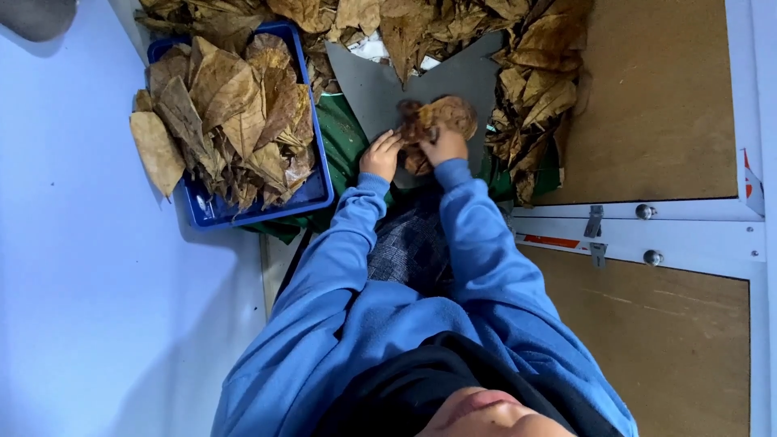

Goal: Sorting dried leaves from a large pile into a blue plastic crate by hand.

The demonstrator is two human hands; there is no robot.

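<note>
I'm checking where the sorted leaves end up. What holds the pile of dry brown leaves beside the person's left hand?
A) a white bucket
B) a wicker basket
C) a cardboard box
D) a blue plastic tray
D: the pile of dry brown leaves lies in a blue plastic tray, just beside the left hand.

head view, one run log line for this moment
left hand: on grey sheet | right hand: holds dry brown leaf | blue tray: leaves

Even, cool indoor light from overhead as we saw it, no hard glare, soft shadow under the blue tray (pixel 212 212) and beside the sleeves — leaves mildly soft, nearest clothing blurred, slight edge stretch.
</note>
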